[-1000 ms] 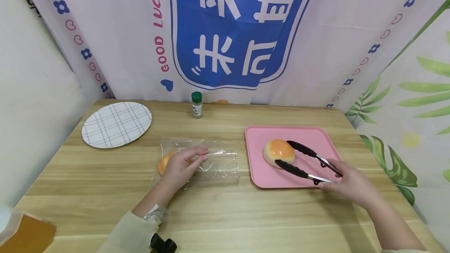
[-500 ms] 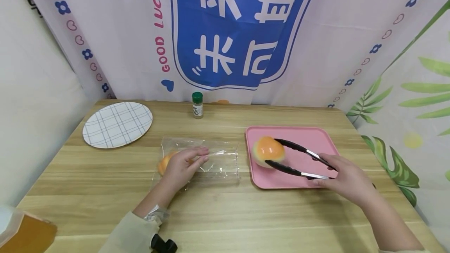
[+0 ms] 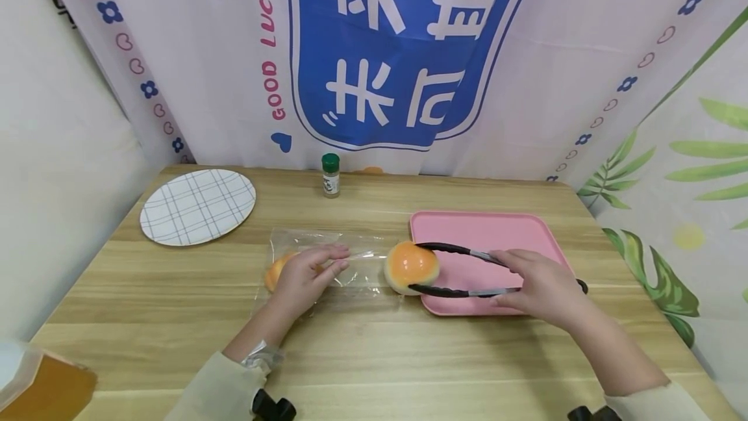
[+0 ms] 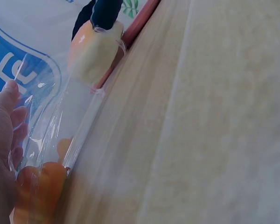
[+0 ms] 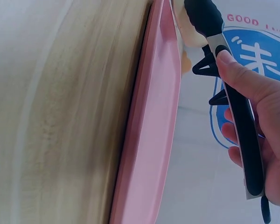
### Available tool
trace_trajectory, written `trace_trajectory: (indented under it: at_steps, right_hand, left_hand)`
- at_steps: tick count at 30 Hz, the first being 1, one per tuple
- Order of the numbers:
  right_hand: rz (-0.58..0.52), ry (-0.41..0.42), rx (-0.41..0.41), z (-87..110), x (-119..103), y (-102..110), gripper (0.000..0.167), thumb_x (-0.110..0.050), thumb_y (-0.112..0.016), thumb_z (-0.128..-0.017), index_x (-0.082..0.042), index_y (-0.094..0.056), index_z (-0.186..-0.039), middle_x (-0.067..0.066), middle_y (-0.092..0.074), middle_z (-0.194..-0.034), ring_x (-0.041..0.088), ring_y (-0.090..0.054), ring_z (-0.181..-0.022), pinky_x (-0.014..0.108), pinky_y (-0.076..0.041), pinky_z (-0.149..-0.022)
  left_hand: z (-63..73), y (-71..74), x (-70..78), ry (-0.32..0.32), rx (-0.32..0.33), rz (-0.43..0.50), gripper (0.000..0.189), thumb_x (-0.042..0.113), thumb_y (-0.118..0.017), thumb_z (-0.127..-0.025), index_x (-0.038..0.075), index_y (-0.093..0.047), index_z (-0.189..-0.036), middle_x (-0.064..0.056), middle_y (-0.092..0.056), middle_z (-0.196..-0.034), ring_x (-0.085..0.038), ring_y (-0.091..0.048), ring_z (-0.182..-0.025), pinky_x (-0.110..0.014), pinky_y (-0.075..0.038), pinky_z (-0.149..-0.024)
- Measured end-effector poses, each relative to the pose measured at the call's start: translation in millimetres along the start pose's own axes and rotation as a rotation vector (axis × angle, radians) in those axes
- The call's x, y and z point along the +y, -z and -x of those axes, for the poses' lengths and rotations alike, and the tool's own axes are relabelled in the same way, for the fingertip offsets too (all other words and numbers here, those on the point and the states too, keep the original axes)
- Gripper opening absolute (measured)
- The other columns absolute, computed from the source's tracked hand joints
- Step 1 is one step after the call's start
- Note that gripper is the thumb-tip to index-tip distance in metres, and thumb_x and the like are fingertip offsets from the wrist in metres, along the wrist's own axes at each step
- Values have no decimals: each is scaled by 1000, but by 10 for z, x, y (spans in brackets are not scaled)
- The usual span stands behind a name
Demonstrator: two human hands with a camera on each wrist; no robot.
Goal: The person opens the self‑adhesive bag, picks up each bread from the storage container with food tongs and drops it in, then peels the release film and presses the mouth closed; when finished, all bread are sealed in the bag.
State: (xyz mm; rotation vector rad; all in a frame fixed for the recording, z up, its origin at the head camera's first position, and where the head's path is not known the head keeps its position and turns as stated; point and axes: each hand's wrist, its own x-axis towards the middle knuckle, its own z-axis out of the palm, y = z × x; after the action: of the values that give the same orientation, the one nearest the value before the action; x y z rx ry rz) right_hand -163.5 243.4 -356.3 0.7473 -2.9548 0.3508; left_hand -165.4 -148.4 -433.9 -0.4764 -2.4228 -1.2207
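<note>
My right hand [image 3: 540, 284] grips black-and-silver tongs [image 5: 245, 135], thumb on one arm and fingers on the other. Between the tong tips sits a round bun [image 3: 412, 267] with a glossy orange top, held above the tray's left edge at the right end of a clear plastic bag [image 3: 362, 271]. My left hand [image 3: 306, 278] holds the bag's upper film, its fingers partly behind the plastic in the left wrist view. Inside the bag's left end lies other orange-topped bread [image 4: 42, 191], mostly hidden by that hand in the head view.
A pink tray [image 3: 497, 229] lies on the right of the wooden table. At the back stand a green-capped seasoning bottle [image 3: 330, 175] and, to the left, a checked oval plate [image 3: 199, 206]. An orange-brown object [image 3: 49, 385] shows at the lower left edge.
My right hand has moved left with the tongs, carrying the bun from the tray to the bag's right end. The left hand has stayed on the bag.
</note>
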Motion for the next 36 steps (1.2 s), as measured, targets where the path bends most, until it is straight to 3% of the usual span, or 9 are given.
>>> trace_trajectory:
  at_steps: [6, 13, 18, 24, 31, 36]
  right_hand:
    - [-8, 1, -54, -124, -49, -19, 72, -39, -86, -71, -11, -60, -132, 7, -68, -120, 23, -65, -97, 43, -56, -79]
    - [-94, -84, -147, -259, -76, -95, 76, -49, -83, -72, -14, -58, -135, 7, -66, -123, 24, -63, -103, 47, -56, -85]
    - [-157, -101, -179, -334, -116, -181, 75, -48, -84, -72, -14, -58, -134, 7, -66, -123, 24, -63, -105, 48, -55, -88]
    - [-200, -90, -176, -404, -211, -317, 74, -48, -85, -70, -15, -60, -132, 6, -66, -123, 22, -63, -101, 45, -55, -86]
    - [-236, -107, -175, -450, -343, -452, 79, -50, -84, -70, -17, -57, -136, 7, -62, -135, 30, -56, -127, 51, -48, -104]
    - [-237, -97, -163, -493, -419, -511, 78, -49, -83, -71, -16, -57, -137, 6, -62, -134, 28, -57, -125, 50, -49, -103]
  left_hand:
    - [-4, 11, 12, 8, -3, -3, 17, 18, -74, -87, 11, -76, -102, -5, -74, -112, -25, -69, -110, -44, -55, -97]
    - [-6, 15, 16, -1, 0, -2, 17, 18, -74, -87, 11, -76, -102, -5, -74, -112, -25, -69, -110, -43, -55, -97]
    - [-8, 13, 11, -1, -2, 0, 17, 18, -74, -88, 11, -76, -103, -5, -74, -112, -25, -69, -110, -44, -55, -96]
    - [-9, 9, -3, -3, -5, 21, 18, 18, -73, -88, 10, -75, -104, -5, -74, -113, -25, -69, -110, -45, -55, -97]
    - [-3, 16, 11, -2, -3, 31, 16, 19, -74, -88, 13, -76, -103, -5, -74, -112, -24, -69, -110, -44, -54, -98]
    - [5, 9, 6, -12, 1, 25, 16, 17, -74, -87, 12, -76, -102, -5, -74, -112, -25, -69, -109, -44, -55, -98]
